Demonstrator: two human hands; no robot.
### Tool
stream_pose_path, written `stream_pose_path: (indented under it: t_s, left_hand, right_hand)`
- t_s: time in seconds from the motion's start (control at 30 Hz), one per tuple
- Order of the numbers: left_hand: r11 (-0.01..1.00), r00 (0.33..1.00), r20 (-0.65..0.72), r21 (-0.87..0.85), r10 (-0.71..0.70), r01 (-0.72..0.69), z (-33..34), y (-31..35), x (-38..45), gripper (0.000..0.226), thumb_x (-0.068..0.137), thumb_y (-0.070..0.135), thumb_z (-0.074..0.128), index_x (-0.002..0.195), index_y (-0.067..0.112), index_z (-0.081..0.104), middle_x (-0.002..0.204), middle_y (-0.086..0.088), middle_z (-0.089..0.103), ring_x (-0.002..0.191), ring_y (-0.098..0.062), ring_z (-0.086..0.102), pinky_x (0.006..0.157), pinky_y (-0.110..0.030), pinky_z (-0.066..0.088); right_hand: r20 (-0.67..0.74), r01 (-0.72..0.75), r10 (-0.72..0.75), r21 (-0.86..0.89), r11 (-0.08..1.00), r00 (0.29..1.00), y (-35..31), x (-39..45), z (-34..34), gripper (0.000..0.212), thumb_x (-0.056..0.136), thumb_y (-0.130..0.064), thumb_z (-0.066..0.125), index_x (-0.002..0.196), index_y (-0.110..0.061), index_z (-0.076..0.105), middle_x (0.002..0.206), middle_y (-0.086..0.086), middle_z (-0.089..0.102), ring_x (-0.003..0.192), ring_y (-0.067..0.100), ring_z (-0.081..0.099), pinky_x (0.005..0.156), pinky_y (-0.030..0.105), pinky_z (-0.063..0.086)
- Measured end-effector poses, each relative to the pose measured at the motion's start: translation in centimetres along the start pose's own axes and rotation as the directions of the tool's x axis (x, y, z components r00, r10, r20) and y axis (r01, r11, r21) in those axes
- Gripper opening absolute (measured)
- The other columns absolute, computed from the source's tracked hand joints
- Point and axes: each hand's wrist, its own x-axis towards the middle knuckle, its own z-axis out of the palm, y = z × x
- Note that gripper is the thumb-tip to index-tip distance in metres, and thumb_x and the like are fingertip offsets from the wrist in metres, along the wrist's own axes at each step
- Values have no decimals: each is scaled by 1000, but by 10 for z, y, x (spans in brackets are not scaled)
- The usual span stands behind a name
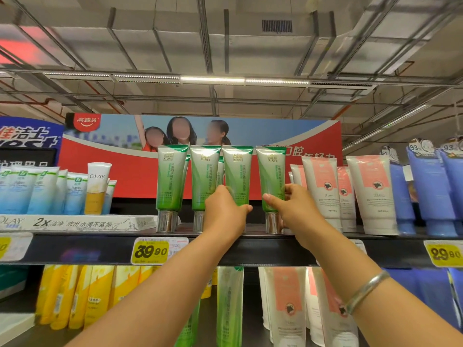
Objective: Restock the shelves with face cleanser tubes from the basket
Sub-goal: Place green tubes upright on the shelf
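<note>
My left hand [226, 209] is curled round the lower part of a green tube [236, 176], the 3rd one in the front row. My right hand [288, 207] holds the 4th green tube [271, 176], with my thumb on the front and my fingers round its right side. Both tubes stand up on their shiny silver caps on the top shelf [275, 249].

To the left stand 2 more green tubes [171, 179], also upright. I can see a few more tucked behind them. So the front row has 4 green tubes, set close side by side.

Just right of my right hand are the white and pink tubes [320, 186], very near the 4th green one. Far left are blue and white tubes [37, 191] and a yellow price tag [150, 251] below the green ones.

I think this row is nearly full. I am likely just setting the last 2 straight. I cannot see the basket, so I cannot tell how many tubes are left to put out. A green tube [229, 304] also stands on the shelf below.
</note>
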Motion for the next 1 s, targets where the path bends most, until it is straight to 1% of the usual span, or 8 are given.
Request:
stream_pose_path:
  t_s: [0.13, 0.33, 0.43, 0.57, 0.7, 0.8, 0.9, 1.0]
  left_hand:
    - [1000, 1000, -6, 28, -4, 4, 0, 0, -1, 44, 81, 28, 71, 114, 7, 50, 115, -9, 57, 86, -18, 45, 71, -27, 35]
    - [994, 999, 24, 100, 31, -33, -12, 3, -10, 45, 82, 30, 70, 116, 8, 50, 116, -10, 58, 93, -22, 52, 74, -30, 40]
    - [980, 983, -67, 117, 172, -164, -26, 1, -26, 50, 84, 30, 66, 127, 12, 47, 119, -8, 56, 106, -29, 55, 90, -39, 46]
    - [950, 953, -95, -98, 288, -297, -42, -10, -66, 25, 84, 27, 66, 107, 20, 61, 95, 3, 64, 87, -15, 60, 76, -30, 50]
    - [828, 962, 261, -555, 76, 85, -54, -40, -120, 5, 81, 20, 68, 85, 23, 67, 80, 6, 69, 75, -10, 67, 67, -26, 53]
    - [754, 876, 481, -565, -27, 334, -51, -76, -161, 4, 80, 20, 69, 83, 23, 69, 74, 5, 71, 65, -6, 69, 58, -20, 55]
    - [680, 726, 676, -473, -128, 560, -43, -117, -207, 5, 81, 14, 67, 82, 20, 68, 70, 4, 70, 60, -8, 67, 56, -19, 55]
    - [556, 454, 865, -275, -214, 785, -33, -161, -261, 8, 84, 13, 62, 83, 18, 68, 67, 6, 71, 59, -7, 64, 52, -17, 54]
  right_hand:
    - [-3, -4, 4, 1, 1000, 1000, 0, -1, 1, 37, 86, -20, 63, 119, -11, 48, 99, -5, 58, 84, 5, 55, 67, 16, 43]
    - [-87, -24, 21, -36, 999, 996, -11, -15, -4, 54, 89, -27, 59, 135, -10, 38, 127, 4, 51, 114, 18, 51, 92, 30, 44]
    - [-177, 36, -47, -63, 997, 983, -20, -36, -14, 32, 92, -28, 54, 122, -20, 46, 112, -5, 53, 107, 15, 52, 83, 27, 43]
    - [-109, 23, -19, 35, 999, 994, -27, -84, -24, 6, 94, -22, 51, 93, -25, 57, 94, -4, 63, 83, 9, 62, 69, 17, 53]
    - [5, -121, 121, 83, 989, 993, -11, -144, -22, 10, 92, -18, 53, 88, -21, 61, 79, -5, 65, 66, 7, 62, 63, 20, 50]
    - [37, -261, 259, 61, 963, 965, 14, -198, -19, 9, 92, -19, 54, 91, -22, 63, 77, -6, 67, 66, 8, 64, 63, 19, 53]
    - [-4, -459, 462, 96, 883, 887, 44, -261, -17, 8, 92, -17, 54, 92, -22, 60, 71, -8, 68, 62, 8, 65, 61, 20, 53]
    - [-78, -668, 685, 162, 726, 725, 75, -334, -20, 9, 93, -15, 51, 99, -19, 56, 75, -4, 67, 65, 12, 64, 64, 24, 51]
